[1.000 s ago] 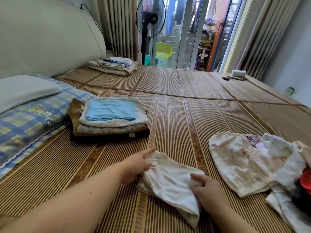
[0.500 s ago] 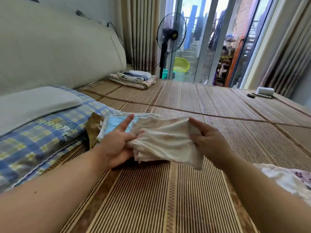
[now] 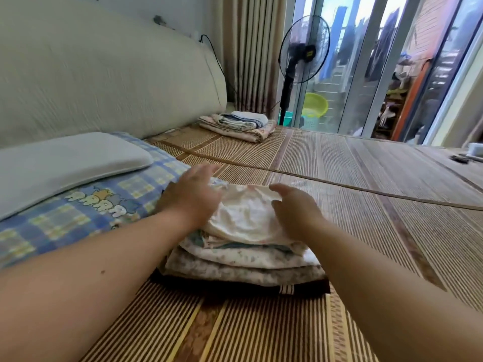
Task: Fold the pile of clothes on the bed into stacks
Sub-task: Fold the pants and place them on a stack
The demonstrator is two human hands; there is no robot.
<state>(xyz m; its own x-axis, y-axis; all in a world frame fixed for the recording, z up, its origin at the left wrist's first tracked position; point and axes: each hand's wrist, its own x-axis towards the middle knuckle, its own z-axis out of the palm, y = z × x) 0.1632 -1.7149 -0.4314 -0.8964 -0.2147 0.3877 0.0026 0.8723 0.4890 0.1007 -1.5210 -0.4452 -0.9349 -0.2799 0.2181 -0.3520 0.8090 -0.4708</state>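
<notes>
Soft cloth on a ribbed woven mat

The folded garment [image 3: 245, 215] is thin matt crinkled cotton; the bamboo mat [image 3: 366, 231] has a slight sheen; the fan [image 3: 304, 49] is glossy black plastic.

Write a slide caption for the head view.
Left hand and right hand rest on a folded cream garment atop the stack.

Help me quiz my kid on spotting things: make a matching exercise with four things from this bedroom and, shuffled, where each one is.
Things:
1 cream garment
2 grey pillow
3 standing fan
4 green basin

Places:
A on the blue checked bedding
B beyond the glass door
C on top of the near stack
D upright beside the curtain

Pairs: 1-C, 2-A, 3-D, 4-B
</notes>
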